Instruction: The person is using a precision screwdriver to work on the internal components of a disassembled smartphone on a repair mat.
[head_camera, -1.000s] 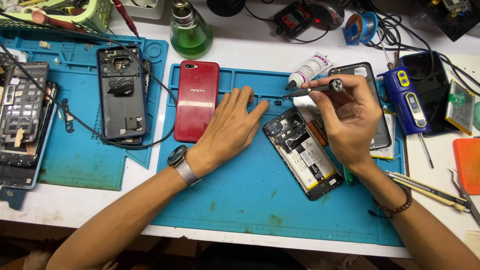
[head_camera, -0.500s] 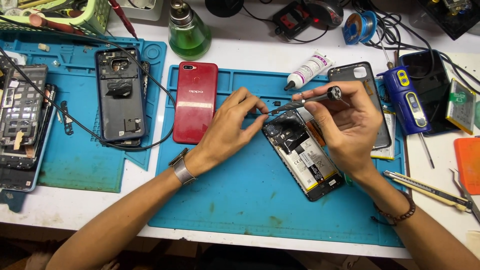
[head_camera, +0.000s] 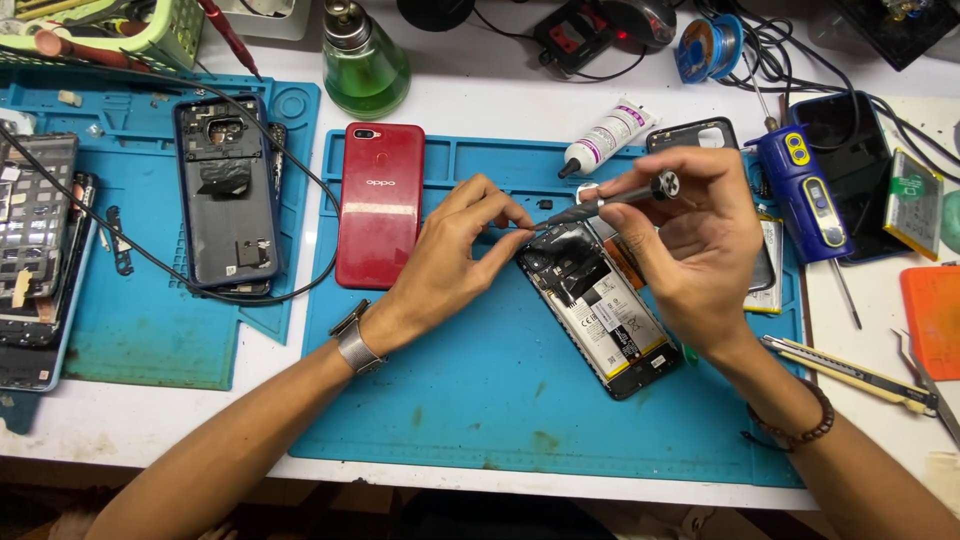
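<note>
On a blue work mat (head_camera: 480, 400), near its middle, lies an opened phone (head_camera: 600, 305) with its back removed. The right hand (head_camera: 690, 250) grips a small screwdriver (head_camera: 610, 200), tip toward the phone's top edge. The left hand (head_camera: 450, 260) pinches its fingertips closed at the screwdriver's tip. A red back cover (head_camera: 378, 205) lies near the mat's left edge.

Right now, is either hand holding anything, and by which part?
The right hand holds a small screwdriver by its handle; the left hand pinches at its tip, above the opened phone.
</note>
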